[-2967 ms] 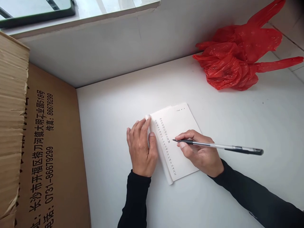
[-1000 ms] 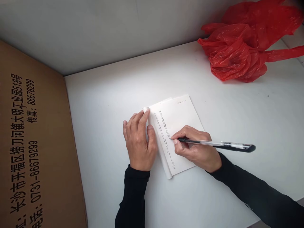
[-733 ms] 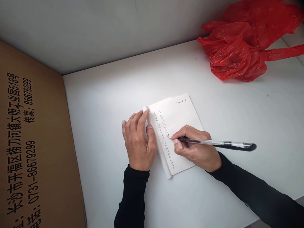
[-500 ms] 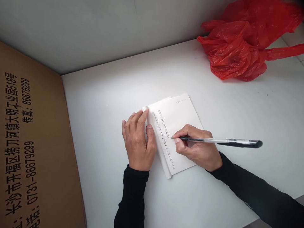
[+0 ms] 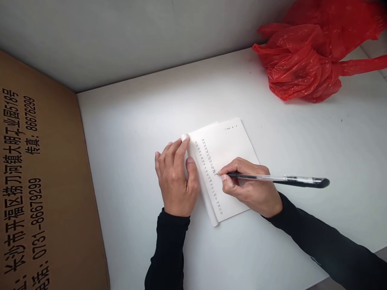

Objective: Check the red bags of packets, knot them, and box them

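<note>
A small white notepad (image 5: 229, 145) lies in the middle of the white table (image 5: 127, 133), with columns of handwritten numbers down its left side. My left hand (image 5: 177, 181) rests flat on the rolled-back pages at the pad's left edge, fingers together and stretched out. My right hand (image 5: 250, 187) pinches a clear pen with a black cap (image 5: 281, 180). The pen's tip touches the page just below a bold "28".
A crumpled red plastic bag (image 5: 305, 56) sits at the table's far right corner. A brown cardboard box (image 5: 39, 181) with printed Chinese text and phone numbers stands along the left. A white wall (image 5: 121, 40) rises behind the table.
The view has dropped slightly, so the window sill left the frame. The pen tip has moved from right of the "28" to just below it. My left hand has stayed on the pad.
</note>
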Demonstrator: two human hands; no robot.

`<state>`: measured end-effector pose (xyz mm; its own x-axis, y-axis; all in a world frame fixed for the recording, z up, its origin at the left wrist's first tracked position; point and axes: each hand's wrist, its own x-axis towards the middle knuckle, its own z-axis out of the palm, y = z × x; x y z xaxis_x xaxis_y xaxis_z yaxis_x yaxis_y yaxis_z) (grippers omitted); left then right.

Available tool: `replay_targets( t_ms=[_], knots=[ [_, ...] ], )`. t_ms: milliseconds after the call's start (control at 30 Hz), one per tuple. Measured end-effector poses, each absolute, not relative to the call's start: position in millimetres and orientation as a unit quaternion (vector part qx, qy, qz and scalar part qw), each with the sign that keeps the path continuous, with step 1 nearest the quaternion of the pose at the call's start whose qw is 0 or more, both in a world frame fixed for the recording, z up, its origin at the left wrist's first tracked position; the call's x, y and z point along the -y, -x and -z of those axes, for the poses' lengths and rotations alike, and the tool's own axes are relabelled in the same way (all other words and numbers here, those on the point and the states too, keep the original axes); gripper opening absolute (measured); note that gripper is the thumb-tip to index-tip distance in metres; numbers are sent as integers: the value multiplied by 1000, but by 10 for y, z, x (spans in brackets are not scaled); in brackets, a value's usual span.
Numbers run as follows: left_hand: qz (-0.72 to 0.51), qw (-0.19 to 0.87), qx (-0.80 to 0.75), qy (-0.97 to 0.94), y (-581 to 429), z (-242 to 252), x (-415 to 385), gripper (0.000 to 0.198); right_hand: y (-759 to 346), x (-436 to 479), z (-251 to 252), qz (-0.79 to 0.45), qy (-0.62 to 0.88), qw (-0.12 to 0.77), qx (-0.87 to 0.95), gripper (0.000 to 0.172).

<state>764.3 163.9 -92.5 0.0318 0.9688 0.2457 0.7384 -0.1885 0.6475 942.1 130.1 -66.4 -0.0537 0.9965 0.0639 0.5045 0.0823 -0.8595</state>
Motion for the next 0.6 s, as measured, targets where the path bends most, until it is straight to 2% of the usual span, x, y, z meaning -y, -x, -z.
replay_targets(
  t_ms=[600],
  knots=[
    [-331, 175, -611, -697, -7643, 921, -1650, 46, -9404, -1313, 644, -314, 566, 369, 667, 19]
  ],
)
